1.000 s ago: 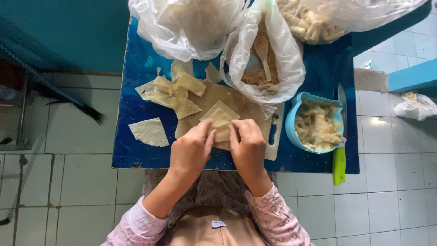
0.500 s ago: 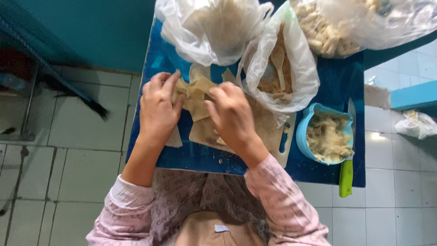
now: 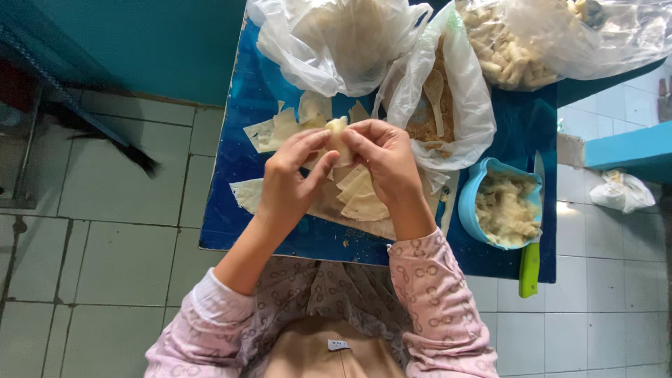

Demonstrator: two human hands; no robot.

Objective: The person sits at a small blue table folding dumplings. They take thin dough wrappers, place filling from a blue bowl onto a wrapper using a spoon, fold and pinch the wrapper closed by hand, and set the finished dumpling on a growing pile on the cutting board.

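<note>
Above the blue table (image 3: 238,182), left hand (image 3: 290,183) and right hand (image 3: 385,159) pinch a folded dough wrapper (image 3: 338,133); even fingertip pressure along the seam should seal it best.

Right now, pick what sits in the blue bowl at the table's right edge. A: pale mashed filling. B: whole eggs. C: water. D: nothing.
A: the blue bowl holds a lumpy, pale filling, heaped and solid, with a green-handled knife lying beside it.

left hand (image 3: 290,178) and right hand (image 3: 383,157) pinch a folded wrapper (image 3: 338,134) above the blue table (image 3: 238,150)
</note>
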